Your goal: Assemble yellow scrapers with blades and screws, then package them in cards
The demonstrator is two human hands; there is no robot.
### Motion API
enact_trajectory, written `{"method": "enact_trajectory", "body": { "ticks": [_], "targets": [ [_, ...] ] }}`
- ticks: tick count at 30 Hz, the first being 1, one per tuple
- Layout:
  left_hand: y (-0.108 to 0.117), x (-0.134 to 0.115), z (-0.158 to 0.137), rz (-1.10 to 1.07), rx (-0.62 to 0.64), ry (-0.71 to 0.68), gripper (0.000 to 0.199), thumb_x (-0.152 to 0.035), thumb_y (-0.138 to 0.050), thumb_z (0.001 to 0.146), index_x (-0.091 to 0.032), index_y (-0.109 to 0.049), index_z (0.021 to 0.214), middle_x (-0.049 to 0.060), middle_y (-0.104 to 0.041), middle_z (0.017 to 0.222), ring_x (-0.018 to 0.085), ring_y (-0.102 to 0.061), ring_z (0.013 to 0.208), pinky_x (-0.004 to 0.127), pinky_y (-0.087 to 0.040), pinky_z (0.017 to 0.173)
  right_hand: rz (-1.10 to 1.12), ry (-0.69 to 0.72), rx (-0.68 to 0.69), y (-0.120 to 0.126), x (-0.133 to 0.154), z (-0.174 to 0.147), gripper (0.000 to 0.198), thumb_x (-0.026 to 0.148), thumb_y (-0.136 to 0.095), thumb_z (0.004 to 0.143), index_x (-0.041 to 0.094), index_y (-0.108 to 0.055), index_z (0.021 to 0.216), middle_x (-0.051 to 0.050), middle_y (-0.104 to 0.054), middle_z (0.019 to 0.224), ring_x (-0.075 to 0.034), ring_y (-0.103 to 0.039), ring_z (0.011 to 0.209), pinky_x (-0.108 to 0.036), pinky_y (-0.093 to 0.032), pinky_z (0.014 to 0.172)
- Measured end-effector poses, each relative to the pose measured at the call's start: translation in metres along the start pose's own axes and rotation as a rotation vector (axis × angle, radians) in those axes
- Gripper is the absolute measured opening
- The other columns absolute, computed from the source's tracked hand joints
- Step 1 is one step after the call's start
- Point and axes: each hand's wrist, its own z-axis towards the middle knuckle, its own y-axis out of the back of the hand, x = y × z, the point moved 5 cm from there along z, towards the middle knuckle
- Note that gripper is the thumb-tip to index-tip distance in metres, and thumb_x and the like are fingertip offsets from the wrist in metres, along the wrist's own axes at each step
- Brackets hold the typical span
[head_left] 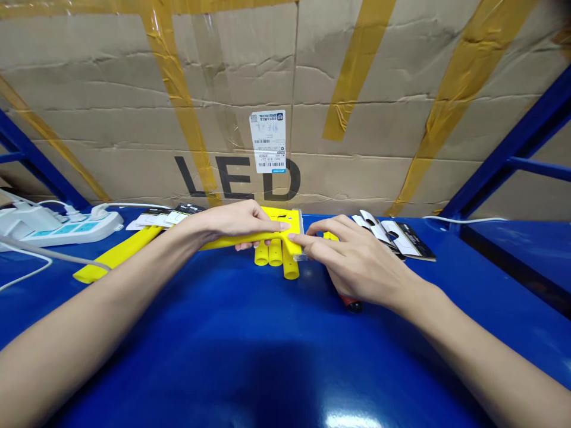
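Observation:
My left hand is closed around a yellow plastic tool, thumb on top and fingertips showing underneath. The tool's broad yellow head has a clear plastic edge on its right side. My right hand touches this head with its outstretched index finger, while the other fingers are curled. From under the right palm sticks out a red handle with a black end; its front part is hidden. Several yellow tubes lie just beyond and below the head. Another small yellow piece shows behind my right fingers.
A white power strip with cables stands at the left. Beside it lie yellow handles with printed cards. More cards lie at the right. A large taped cardboard box closes off the back of the blue table.

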Motion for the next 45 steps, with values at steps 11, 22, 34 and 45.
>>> {"method": "enact_trajectory", "body": {
  "ticks": [11,22,34,45],
  "targets": [
    [-0.003,-0.001,0.002,0.095,0.016,-0.019,0.057,-0.066,-0.058,0.088,-0.019,-0.056,0.055,0.000,-0.052,0.044,0.011,-0.048,0.042,0.023,-0.038,0.046,0.235,-0.479,-0.239,0.002,-0.025,-0.014,0.015,0.007,-0.051,0.083,0.019,-0.060,0.086,-0.008,-0.072,0.084,-0.022,-0.065,0.078,-0.036,-0.050,0.071],
    [-0.019,-0.018,-0.004,0.151,0.046,-0.069,0.056,-0.067,-0.059,0.087,-0.018,-0.060,0.058,-0.001,-0.056,0.045,0.010,-0.048,0.040,0.023,-0.036,0.045,1.378,-1.322,0.149,-0.044,-0.041,-0.031,0.034,0.048,-0.074,0.082,0.015,-0.069,0.076,-0.007,-0.073,0.070,-0.012,-0.061,0.055,-0.024,-0.044,0.051],
    [-0.023,-0.023,-0.004,0.203,0.074,-0.149,0.046,-0.056,-0.065,0.087,-0.017,-0.063,0.062,-0.002,-0.055,0.048,0.009,-0.050,0.041,0.021,-0.034,0.042,1.591,-1.346,0.191,-0.049,-0.033,-0.034,0.032,0.042,-0.091,0.065,0.014,-0.075,0.069,-0.003,-0.070,0.064,-0.008,-0.060,0.059,-0.020,-0.047,0.057],
    [-0.023,-0.026,-0.005,0.288,0.021,-0.204,0.051,-0.062,-0.059,0.089,-0.017,-0.063,0.065,-0.001,-0.056,0.049,0.010,-0.051,0.043,0.021,-0.033,0.042,1.450,-1.320,0.177,-0.044,-0.036,-0.031,0.029,0.035,-0.093,0.061,0.015,-0.073,0.069,-0.005,-0.074,0.066,-0.011,-0.062,0.058,-0.024,-0.047,0.059]
  ]
}}
